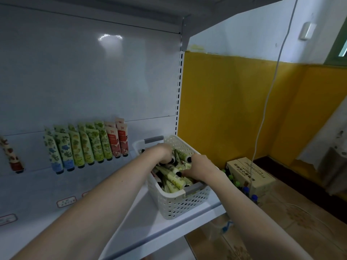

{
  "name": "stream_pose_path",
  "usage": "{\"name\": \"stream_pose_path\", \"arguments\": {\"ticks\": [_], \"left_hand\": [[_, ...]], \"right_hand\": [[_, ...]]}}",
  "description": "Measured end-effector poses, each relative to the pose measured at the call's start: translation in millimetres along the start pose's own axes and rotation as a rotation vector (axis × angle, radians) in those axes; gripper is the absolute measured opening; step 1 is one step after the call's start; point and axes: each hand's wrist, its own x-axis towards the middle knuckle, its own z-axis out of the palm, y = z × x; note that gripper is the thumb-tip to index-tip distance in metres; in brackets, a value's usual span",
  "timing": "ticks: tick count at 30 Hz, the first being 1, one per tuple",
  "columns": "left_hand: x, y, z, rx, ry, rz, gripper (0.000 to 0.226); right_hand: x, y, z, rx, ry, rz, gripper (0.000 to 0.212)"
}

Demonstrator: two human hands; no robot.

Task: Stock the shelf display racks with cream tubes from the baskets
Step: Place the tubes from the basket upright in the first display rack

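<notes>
Hands [161, 153] [200, 166] grip tubes [175, 182] in basket [176, 204] by shelf [148, 224] edge.

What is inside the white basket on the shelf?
Pale green cream tubes with black caps lie piled in the basket. The left hand and right hand reach in and cover part of the pile; the basket's bottom is hidden.

Looks like a small shop. Told by white metal retail shelving [146, 212] with a slotted upright [180, 87] just beyond the left grip [159, 152] and right grip [199, 166]; by cream tubes [88, 145] ranked by design against the back panel, left of the left grip, with price labels [66, 202] below them; by a printed carton [257, 175] and capped bottles [246, 190] on the tiled floor [300, 222], right of the right grip.
</notes>
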Motion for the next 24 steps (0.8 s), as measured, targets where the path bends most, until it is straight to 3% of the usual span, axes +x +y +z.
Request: {"name": "stream_pose_path", "arguments": {"ticks": [5,8,11,14,21,24], "left_hand": [[-4.0,-4.6,-2.4,-0.349,0.133,-0.003,0.022],[-15.1,-10.1,-5.2,-0.679,0.241,-0.017,0.019],[-30.7,-20.1,-6.9,-1.069,0.32,-0.048,0.02],[-49.4,-32.2,-6.1,-1.329,0.396,-0.092,0.01],[-107.2,-66.2,3.4,-1.558,0.471,0.041,0.018],[-141.8,-77.4,5.6,-1.678,0.461,0.054,0.013]], "right_hand": [[-1.7,-1.1,0.4,0.068,0.04,0.03,0.04],[-4.8,-2.7,-1.4,0.136,0.078,0.018,0.022],[-6.9,-0.8,-0.5,0.209,0.157,0.017,0.05],[-10.5,-0.7,-1.5,0.306,0.241,0.026,0.048],[-32.4,-17.5,-26.2,0.753,0.496,-0.132,0.026],[-51.3,-44.9,-40.2,1.079,0.401,-0.216,0.02]]}}
